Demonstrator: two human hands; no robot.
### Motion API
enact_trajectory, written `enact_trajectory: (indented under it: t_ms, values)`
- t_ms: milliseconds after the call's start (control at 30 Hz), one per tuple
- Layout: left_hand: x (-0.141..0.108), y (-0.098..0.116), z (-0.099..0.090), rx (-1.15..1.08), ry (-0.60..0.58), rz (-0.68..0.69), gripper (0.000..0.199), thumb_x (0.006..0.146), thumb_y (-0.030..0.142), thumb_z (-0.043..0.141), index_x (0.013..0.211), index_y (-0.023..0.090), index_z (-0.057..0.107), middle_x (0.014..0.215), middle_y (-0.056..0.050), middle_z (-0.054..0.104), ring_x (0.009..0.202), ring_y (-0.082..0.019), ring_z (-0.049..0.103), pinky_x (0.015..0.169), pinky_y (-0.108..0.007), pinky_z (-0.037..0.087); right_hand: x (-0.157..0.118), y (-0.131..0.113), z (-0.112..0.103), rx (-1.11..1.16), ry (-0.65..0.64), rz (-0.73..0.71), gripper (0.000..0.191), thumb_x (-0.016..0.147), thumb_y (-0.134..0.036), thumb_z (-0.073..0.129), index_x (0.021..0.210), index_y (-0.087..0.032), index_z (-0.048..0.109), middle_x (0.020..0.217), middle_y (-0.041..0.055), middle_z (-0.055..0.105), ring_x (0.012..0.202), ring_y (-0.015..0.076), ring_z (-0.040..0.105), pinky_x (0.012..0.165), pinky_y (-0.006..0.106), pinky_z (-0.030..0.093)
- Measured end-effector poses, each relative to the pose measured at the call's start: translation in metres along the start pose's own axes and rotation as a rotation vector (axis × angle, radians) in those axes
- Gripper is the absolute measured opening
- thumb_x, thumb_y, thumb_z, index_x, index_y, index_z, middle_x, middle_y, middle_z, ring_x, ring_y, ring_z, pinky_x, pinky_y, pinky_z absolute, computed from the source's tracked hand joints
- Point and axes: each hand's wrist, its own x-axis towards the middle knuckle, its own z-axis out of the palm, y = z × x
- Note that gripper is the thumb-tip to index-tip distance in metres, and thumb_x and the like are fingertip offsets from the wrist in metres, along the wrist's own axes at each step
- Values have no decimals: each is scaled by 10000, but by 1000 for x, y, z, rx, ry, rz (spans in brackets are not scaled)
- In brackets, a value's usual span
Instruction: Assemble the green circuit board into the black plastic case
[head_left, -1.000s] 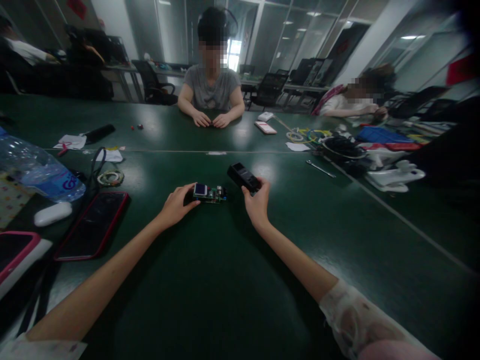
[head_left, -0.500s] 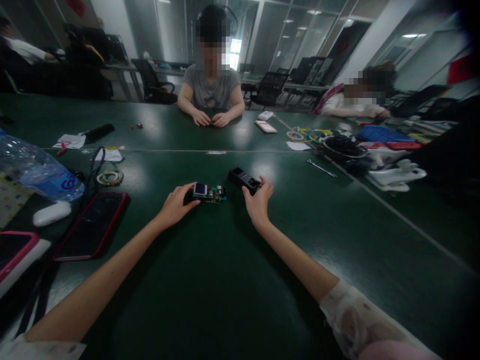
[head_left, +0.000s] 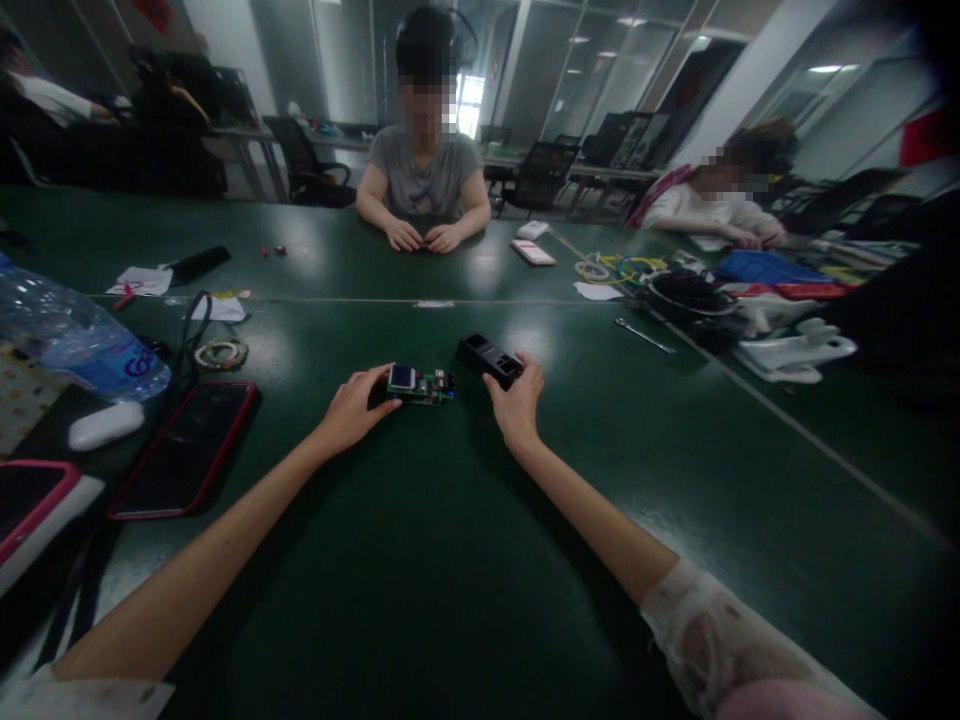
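Note:
Between the thumb and fingers of my left hand [head_left: 355, 409] is the left end of a green circuit board [head_left: 427, 386] with a small screen on it. My right hand [head_left: 519, 400] grips the near right end of a black plastic casing [head_left: 484, 354] that has rectangular cut-outs in its top. Board and casing are close together just above or on the dark green table [head_left: 420, 560], with a small gap between them. I cannot tell whether either one rests on the tabletop. Some fingertips of both hands are hidden behind the parts.
To the left are a red-edged phone [head_left: 187, 450], a white earbud case [head_left: 106, 425], a water bottle [head_left: 82, 330] and a bracelet [head_left: 220, 353]. A wrench [head_left: 643, 336] and a cable pile [head_left: 686, 292] lie right. Across the table sits a person [head_left: 426, 180]; another sits far right.
Both hands keep their hold, and the board and casing stay in place. The view shifts very slightly. At far right, the other person's hands and head have moved a little.

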Motion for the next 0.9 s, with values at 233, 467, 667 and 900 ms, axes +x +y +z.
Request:
enact_trajectory:
  t_ms: [233, 467, 667, 900]
  values:
    - [-1, 3, -2, -8, -8, -24, 564, 877, 376, 553, 1392, 262, 352, 1349, -90, 493, 1201, -282, 489, 963, -490, 421, 1, 8, 3, 36, 27, 14, 428, 764, -249, 641, 1144, -153, 469, 1143, 130, 517, 1072, 259, 481, 959, 471, 400]
    - [-2, 2, -2, -18, -2, -18, 553, 876, 383, 552, 1383, 266, 365, 1353, -91, 495, 1206, -291, 484, 952, -497, 425, -3, -9, 0, 283, -62, -91, 500, 823, -342, 612, 1248, -174, 409, 1204, 133, 528, 1079, 234, 549, 930, 438, 471]
    - [0, 0, 1, 4, 22, 0, 552, 870, 368, 566, 1373, 251, 371, 1324, -97, 519, 1195, -279, 494, 953, -485, 425, -14, -36, -12, 312, -255, -289, 484, 867, -329, 582, 1301, -238, 389, 1267, 101, 498, 1165, 230, 522, 984, 431, 474]
    - [1, -3, 3, 30, 49, 29, 539, 866, 364, 578, 1354, 235, 390, 1305, -106, 533, 1184, -276, 504, 947, -476, 435, -15, -37, -12, 298, -395, -433, 489, 876, -262, 576, 1322, -242, 377, 1256, 97, 481, 1182, 233, 502, 991, 440, 477]
